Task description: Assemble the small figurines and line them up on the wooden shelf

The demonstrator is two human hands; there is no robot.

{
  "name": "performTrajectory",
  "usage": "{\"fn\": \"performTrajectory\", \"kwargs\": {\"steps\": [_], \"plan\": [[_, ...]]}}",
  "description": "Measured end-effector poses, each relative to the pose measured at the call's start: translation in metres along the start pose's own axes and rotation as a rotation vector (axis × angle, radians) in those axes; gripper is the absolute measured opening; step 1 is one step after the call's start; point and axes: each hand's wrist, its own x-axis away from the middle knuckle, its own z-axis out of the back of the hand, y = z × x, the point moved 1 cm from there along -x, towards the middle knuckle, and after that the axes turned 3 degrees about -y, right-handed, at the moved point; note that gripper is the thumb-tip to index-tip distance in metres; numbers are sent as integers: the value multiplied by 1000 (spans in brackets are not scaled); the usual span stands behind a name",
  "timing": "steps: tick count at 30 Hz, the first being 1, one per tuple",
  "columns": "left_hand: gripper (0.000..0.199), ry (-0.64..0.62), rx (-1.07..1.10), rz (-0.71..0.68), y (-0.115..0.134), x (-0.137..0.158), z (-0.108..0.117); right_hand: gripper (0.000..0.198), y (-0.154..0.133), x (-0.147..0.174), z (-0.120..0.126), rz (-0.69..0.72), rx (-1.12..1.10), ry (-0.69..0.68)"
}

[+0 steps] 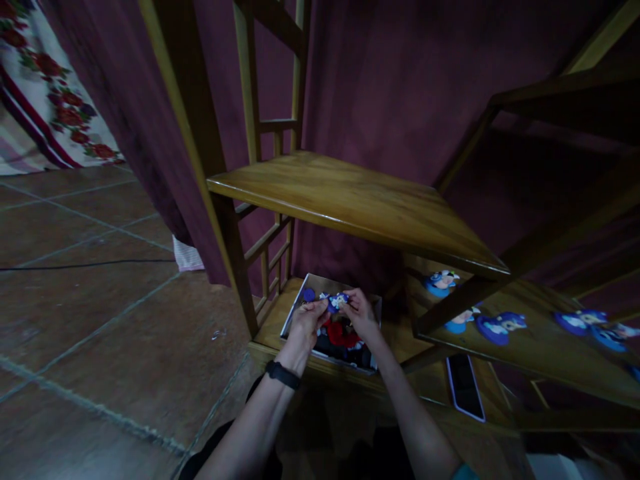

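Observation:
Between both hands, above an open box, is a small blue-and-white figurine point(338, 302). My left hand point(306, 321) wears a dark band at the wrist and pinches the figurine from the left. My right hand point(361, 312) has its fingers closed on the figurine's right side. Beneath them the white-edged cardboard box point(306, 288) sits on the lower shelf, holding red and dark items point(343, 333) that are partly hidden by my hands. A round purple-blue piece point(309, 294) shows at the box's back left.
Wooden shelving surrounds the box, with a shelf board point(330, 190) above it. Several blue-based figurines, including one point(500, 327), occupy the shelf at right. A phone point(465, 385) lies below them. Purple curtain point(380, 87) hangs behind, and a black cable point(90, 265) crosses the tiled floor.

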Motion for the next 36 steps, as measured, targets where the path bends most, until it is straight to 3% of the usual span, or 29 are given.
{"fn": "performTrajectory", "kwargs": {"steps": [9,15,20,25,28,36], "plan": [[12,-29,-12,205,15,-3,7,24,-5,4,2,31,35,-138],[11,-59,-16,253,15,-7,10,22,-7,9,3,42,110,-129],[12,-32,-112,206,11,-12,8,19,-7,8,5,78,123,-144],[14,-75,-156,102,7,-13,3,19,0,-4,11,93,87,-67],[16,-36,-180,46,6,-11,1,19,5,-8,10,95,136,-41],[18,-14,-194,80,9,-10,5,20,6,-7,7,52,346,-95]]}}
